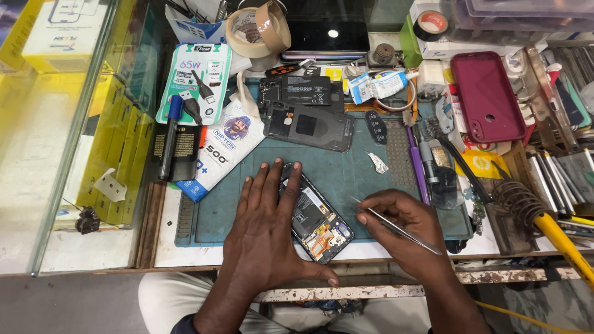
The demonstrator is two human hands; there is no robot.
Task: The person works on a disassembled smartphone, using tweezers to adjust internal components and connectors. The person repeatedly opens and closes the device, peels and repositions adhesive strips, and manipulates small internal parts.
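An opened smartphone (318, 226) with its back off lies tilted on the teal work mat (346, 173), its circuit boards and battery exposed. My left hand (266, 235) lies flat on the phone's left half, fingers spread, pinning it down. My right hand (405, 232) pinches metal tweezers (396, 227); their tip points at the phone's right edge. The removed dark back panel (309, 127) lies higher on the mat, with a black battery (303, 93) beyond it.
A maroon phone case (487, 96) sits at the right, tape rolls (258, 28) at the back, a soldering iron with yellow handle in a coil stand (526, 207) at the right. Yellow boxes (120, 142) sit behind glass at the left. A marker pen (170, 136) and packets lie left of the mat.
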